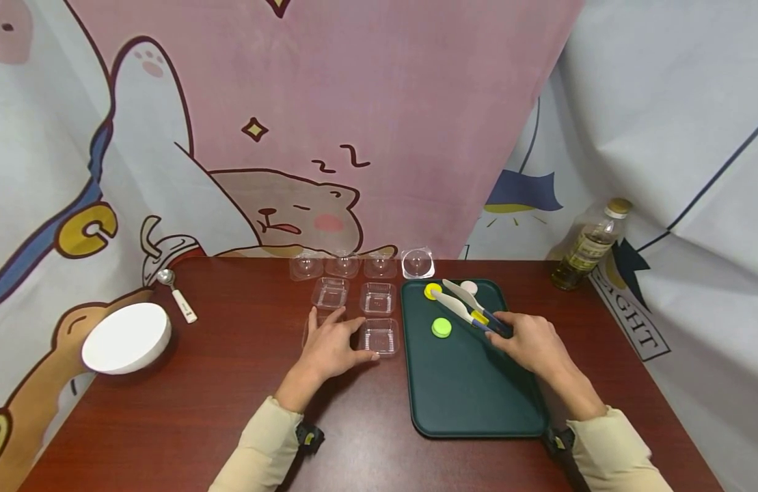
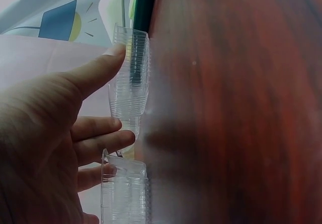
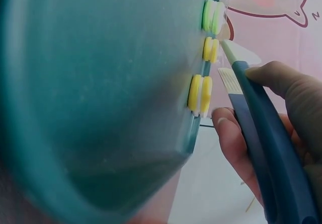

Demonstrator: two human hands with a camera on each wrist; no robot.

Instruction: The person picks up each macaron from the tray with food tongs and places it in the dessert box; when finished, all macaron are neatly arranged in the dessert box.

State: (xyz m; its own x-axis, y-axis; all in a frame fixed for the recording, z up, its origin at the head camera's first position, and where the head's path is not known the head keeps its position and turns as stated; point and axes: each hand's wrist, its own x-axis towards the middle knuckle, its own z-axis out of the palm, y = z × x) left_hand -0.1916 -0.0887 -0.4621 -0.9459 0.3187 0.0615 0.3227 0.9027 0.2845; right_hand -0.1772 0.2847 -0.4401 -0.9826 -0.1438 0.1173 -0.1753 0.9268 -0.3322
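Right hand (image 1: 532,343) has a pair of tongs (image 1: 457,309) gripped over the far half of the dark green tray (image 1: 471,389), tips spread near a yellow macaron (image 1: 432,292) at the far left. There's a green macaron (image 1: 441,328) a bit nearer on that tray. Left hand (image 1: 332,347) is well apart, fingers spread at the near clear containers (image 1: 379,337), left of the tray. Can't tell if it's actually touching one.

Blue-handled tongs (image 3: 269,128) with pale tips slant from the right fingers (image 3: 232,141), tips parted; one yellow macaron (image 3: 195,94) sits nearest those fingers, a second yellow macaron (image 1: 432,292) and a green macaron (image 1: 441,328) farther left; clear square plastic boxes (image 1: 379,337) stand open-topped beside the left fingers (image 2: 103,144).
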